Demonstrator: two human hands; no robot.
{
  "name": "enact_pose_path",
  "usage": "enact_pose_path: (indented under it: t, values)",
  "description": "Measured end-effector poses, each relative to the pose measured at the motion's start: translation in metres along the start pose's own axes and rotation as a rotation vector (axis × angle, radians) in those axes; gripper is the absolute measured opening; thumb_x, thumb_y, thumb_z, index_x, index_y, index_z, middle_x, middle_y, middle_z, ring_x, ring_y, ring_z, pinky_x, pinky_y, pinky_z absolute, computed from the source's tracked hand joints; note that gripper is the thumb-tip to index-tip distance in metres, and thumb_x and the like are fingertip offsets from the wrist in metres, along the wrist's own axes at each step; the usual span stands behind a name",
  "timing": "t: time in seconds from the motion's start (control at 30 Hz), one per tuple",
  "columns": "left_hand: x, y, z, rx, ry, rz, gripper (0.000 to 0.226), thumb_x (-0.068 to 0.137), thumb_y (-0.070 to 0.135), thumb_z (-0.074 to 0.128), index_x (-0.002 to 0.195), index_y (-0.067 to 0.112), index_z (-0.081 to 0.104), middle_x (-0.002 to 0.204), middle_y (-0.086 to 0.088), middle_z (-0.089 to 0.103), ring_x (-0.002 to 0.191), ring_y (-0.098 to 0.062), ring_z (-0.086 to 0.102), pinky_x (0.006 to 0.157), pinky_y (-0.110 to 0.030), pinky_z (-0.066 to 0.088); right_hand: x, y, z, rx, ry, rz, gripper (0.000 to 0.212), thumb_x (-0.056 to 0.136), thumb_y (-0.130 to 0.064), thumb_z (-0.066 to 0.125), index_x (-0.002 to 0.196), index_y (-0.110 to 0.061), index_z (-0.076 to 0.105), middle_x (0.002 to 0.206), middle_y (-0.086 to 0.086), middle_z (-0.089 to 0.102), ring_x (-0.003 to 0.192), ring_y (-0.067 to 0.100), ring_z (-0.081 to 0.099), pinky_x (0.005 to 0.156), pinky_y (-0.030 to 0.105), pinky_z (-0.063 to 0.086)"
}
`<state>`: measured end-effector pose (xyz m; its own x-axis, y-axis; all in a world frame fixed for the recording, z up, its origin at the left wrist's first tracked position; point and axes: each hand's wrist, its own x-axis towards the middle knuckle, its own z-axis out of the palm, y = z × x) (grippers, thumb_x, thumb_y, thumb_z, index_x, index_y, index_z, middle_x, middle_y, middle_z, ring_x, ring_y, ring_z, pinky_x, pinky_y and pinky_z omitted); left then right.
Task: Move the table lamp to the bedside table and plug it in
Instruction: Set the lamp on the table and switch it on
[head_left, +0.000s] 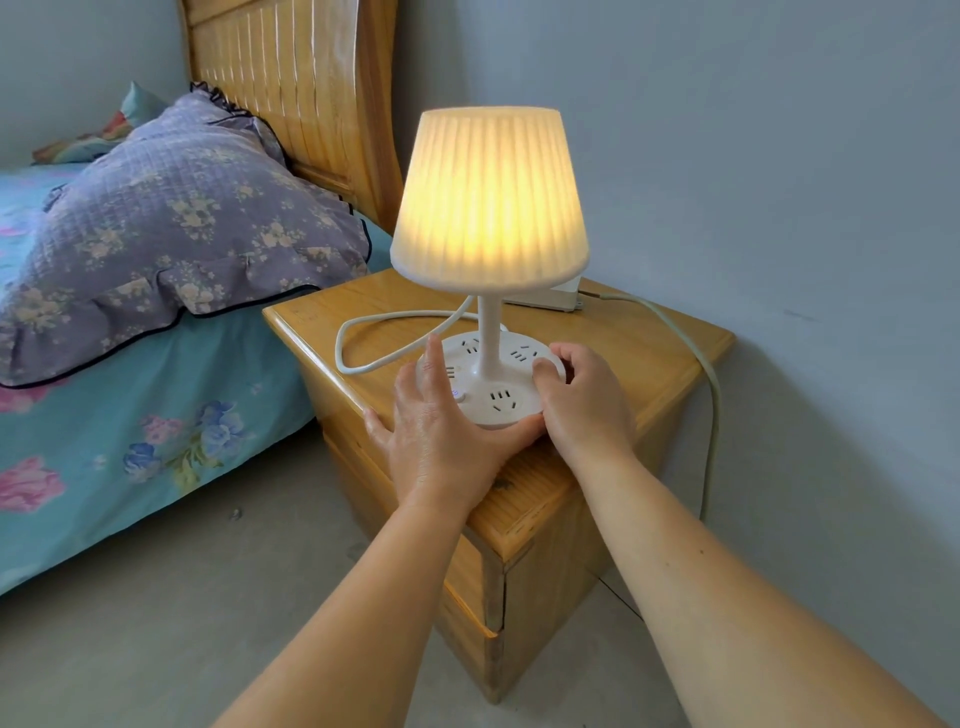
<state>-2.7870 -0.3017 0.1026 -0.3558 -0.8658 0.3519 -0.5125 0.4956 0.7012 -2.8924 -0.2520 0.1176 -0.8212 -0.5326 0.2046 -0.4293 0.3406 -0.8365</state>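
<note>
A white table lamp (488, 197) stands upright on the wooden bedside table (660, 353), its ribbed shade glowing warm yellow. Its round base (498, 384) carries several sockets and a small button. My left hand (436, 426) lies against the base's left front side, fingers spread, thumb along the front rim. On the right side of the base my right hand (582, 400) curls around the rim. The lamp's white cord (363, 332) loops across the tabletop to the left and runs back behind the stem. Where it ends is hidden by the shade.
A white power strip (561, 296) lies at the back of the table, its grey cable (711, 384) dropping down the right side along the wall. To the left are the bed with a floral pillow (171, 228), teal sheet and wooden headboard (301, 78). Bare concrete floor in front.
</note>
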Motion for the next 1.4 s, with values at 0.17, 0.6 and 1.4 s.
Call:
enact_pose_path:
  t: [0.17, 0.6, 1.4]
  values:
    - [0.0, 0.0, 0.0, 0.004, 0.006, 0.001, 0.118, 0.043, 0.088, 0.049, 0.14, 0.036, 0.009, 0.148, 0.003, 0.025, 0.136, -0.016, 0.018, 0.112, -0.053, -0.004, 0.001, -0.003, 0.001, -0.002, -0.003, 0.018, 0.037, 0.089, -0.035, 0.045, 0.124, -0.024, 0.051, 0.124, -0.004, 0.058, 0.107, 0.017, 0.055, 0.08, 0.033, 0.047]
    - [0.0, -0.001, 0.0, -0.002, 0.003, 0.004, 0.118, 0.042, 0.087, 0.049, 0.14, 0.036, 0.009, 0.147, 0.004, 0.025, 0.136, -0.014, 0.021, 0.111, -0.052, -0.005, 0.001, 0.002, 0.002, -0.004, 0.006, -0.024, 0.037, 0.091, -0.039, 0.042, 0.123, -0.023, 0.053, 0.123, -0.002, 0.059, 0.106, 0.016, 0.053, 0.074, 0.028, 0.037]
    - [0.005, -0.006, -0.006, -0.006, -0.103, -0.012, 0.131, 0.037, 0.09, 0.048, 0.143, 0.033, -0.006, 0.154, -0.003, 0.013, 0.14, -0.017, 0.011, 0.11, -0.053, -0.01, 0.001, 0.003, 0.003, -0.024, 0.035, -0.032, 0.044, 0.096, -0.041, 0.024, 0.096, -0.016, 0.06, 0.088, -0.001, 0.058, 0.085, 0.02, 0.054, 0.069, 0.031, 0.034]
